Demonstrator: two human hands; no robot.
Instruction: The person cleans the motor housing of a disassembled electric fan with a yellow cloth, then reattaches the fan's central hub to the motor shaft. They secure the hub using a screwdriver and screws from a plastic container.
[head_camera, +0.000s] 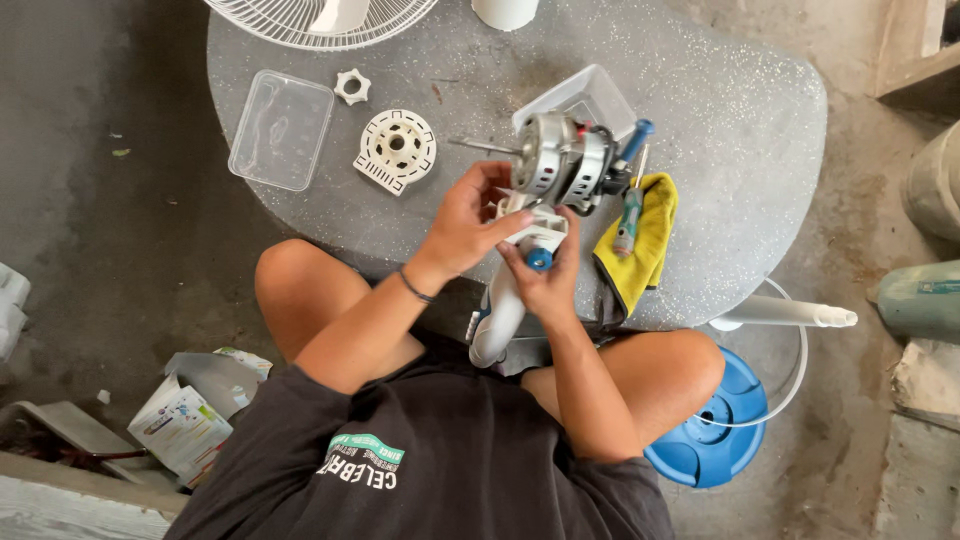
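Speckled grey stone forms the rounded desk (740, 110) on a bare concrete floor, seen from above a person seated cross-legged at its near edge. Both hands hold a fan motor assembly (558, 160), metal-cased with its shaft pointing left, raised just above the desk's near middle. The left hand (470, 222) has its fingers closed around the white neck under the motor, while the right hand (545, 278) has its fingers pinched on a small blue knob (539, 259) at the neck's near end. A white stand housing (497, 325) runs from there down toward the lap. Just right of the motor, a screwdriver (630, 205) lies on a folded yellow cloth (645, 250). Farther left on the desk sit a round white vented cover (396, 150), a small white nut (352, 86) and a clear plastic container (281, 128). A white fan grille (320, 22) rests at the far edge. A blue fan base (712, 430) lies on the floor at right.
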